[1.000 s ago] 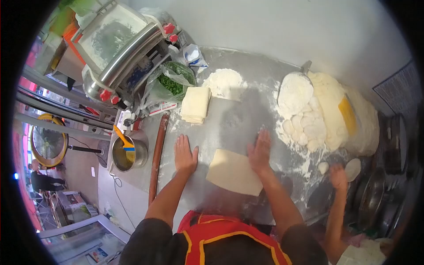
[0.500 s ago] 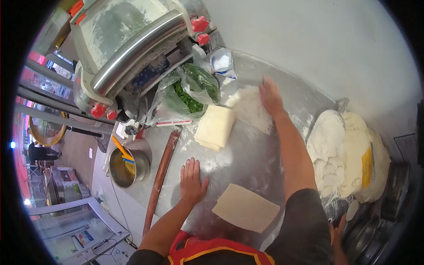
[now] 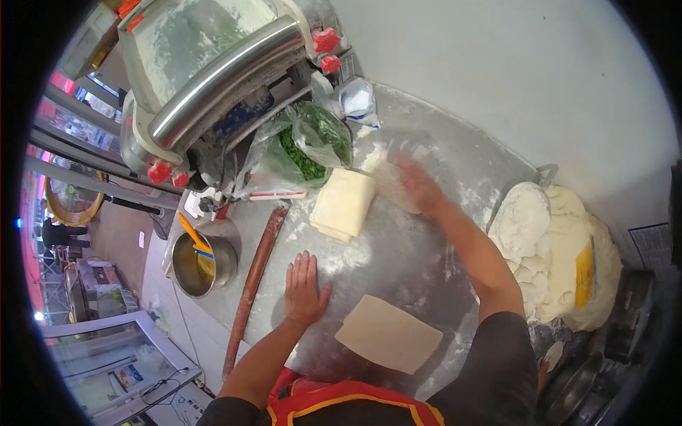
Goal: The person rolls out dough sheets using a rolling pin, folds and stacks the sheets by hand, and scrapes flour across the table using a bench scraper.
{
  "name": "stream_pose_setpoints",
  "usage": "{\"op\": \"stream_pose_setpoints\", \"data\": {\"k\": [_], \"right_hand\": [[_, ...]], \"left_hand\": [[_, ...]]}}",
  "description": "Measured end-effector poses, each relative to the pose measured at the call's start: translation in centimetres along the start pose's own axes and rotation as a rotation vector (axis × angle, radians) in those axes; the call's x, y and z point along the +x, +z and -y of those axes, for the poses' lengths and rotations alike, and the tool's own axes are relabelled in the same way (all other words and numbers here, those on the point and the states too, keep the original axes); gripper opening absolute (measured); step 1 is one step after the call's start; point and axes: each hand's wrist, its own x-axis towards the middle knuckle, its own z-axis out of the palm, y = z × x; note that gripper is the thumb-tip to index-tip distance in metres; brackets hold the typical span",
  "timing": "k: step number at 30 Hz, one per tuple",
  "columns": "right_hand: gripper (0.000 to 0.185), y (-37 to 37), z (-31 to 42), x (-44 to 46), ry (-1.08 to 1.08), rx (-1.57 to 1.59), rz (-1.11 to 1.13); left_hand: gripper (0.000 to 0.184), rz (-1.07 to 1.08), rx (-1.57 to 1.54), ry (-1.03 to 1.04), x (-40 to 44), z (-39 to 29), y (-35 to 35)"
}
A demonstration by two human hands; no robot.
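My left hand (image 3: pixel 304 290) lies flat on the metal table, fingers stretched out, holding nothing. Motion blurs my right hand (image 3: pixel 418 183), which is flat with its fingers out on a patch of white flour (image 3: pixel 387 186). Between the hands, further back, sits a folded stack of dough sheet (image 3: pixel 343 204). A flat, roughly rectangular piece of dough (image 3: pixel 388 334) lies near the front edge, touched by neither hand. Left of my left hand rests a long brown rolling pin (image 3: pixel 254 291).
A dough sheeter (image 3: pixel 227 78) stands at the back left, beside a plastic bag of chopped greens (image 3: pixel 305 149). A metal pot (image 3: pixel 229 264) with an orange-handled tool is at left. At right are a flour heap (image 3: pixel 522 216) and a large dough mass (image 3: pixel 593 259). Part of another person's hand (image 3: pixel 543 376) shows below.
My right hand has swept left and slightly toward me, and the flour patch under it is smaller, leaving barer metal at right. My left hand stays on the table. The other person's hand is more hidden.
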Motion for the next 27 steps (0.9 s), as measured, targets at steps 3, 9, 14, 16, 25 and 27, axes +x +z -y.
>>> {"op": "stream_pose_setpoints", "data": {"k": [3, 9, 14, 16, 25, 27], "right_hand": [[0.058, -1.8, -4.6, -0.6, 0.085, -0.326, -0.193], [0.061, 1.2, -1.2, -3.0, 0.01, -0.229, -0.031], [0.063, -1.7, -5.0, 1.5, 0.086, -0.241, -0.175], [0.065, -0.8, -4.3, 2.4, 0.197, -0.342, -0.145], [0.06, -0.4, 1.7, -8.4, 0.24, 0.102, -0.366], [0.059, 0.1, 2.5, -11.2, 0.257, -0.069, -0.439]], "left_hand": [[0.076, 0.013, 0.004, -0.014, -0.1, -0.3, 0.0], [0.075, 0.004, -0.004, -0.009, -0.1, -0.2, 0.0], [0.075, 0.014, -0.012, -0.014, -0.1, -0.3, -0.4], [0.075, 0.048, 0.002, -0.041, 0.1, -0.4, -0.4], [0.071, -0.021, -0.026, -0.009, 0.1, -0.4, -0.2], [0.07, -0.046, -0.019, -0.001, 0.3, -0.7, -0.4]]}}
